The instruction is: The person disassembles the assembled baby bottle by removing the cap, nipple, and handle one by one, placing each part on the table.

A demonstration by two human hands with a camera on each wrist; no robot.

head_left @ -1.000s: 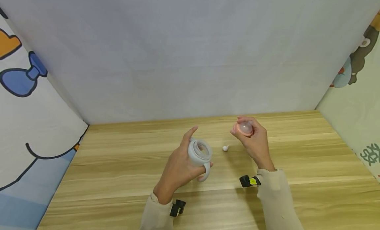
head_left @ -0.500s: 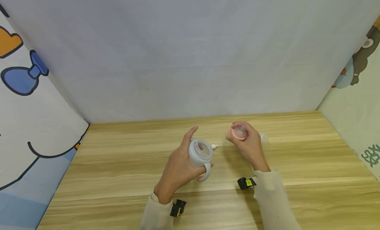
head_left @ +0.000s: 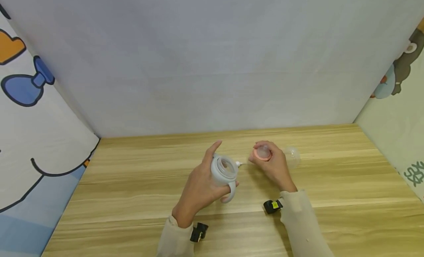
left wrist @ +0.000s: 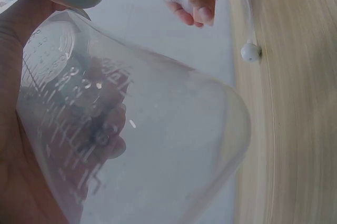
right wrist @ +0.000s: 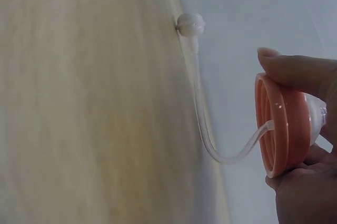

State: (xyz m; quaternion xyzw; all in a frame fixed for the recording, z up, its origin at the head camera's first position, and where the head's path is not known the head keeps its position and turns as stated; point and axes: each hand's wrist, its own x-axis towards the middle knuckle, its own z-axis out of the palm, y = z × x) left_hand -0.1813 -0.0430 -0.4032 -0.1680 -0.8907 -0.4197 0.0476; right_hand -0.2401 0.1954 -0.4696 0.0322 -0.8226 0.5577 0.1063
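Left hand (head_left: 198, 189) is gripping the bottle (left wrist: 174, 113) mid-scene, fingers wrapping its body. Right hand (head_left: 276, 169) is pinching the pink ring (right wrist: 296, 126) to the right, straw (right wrist: 231, 159) trailing left. Parts are looking light; bottle probably stiff and slick, straw floppy. Best holds: ring's outer wall, bottle's handle (head_left: 230, 192).
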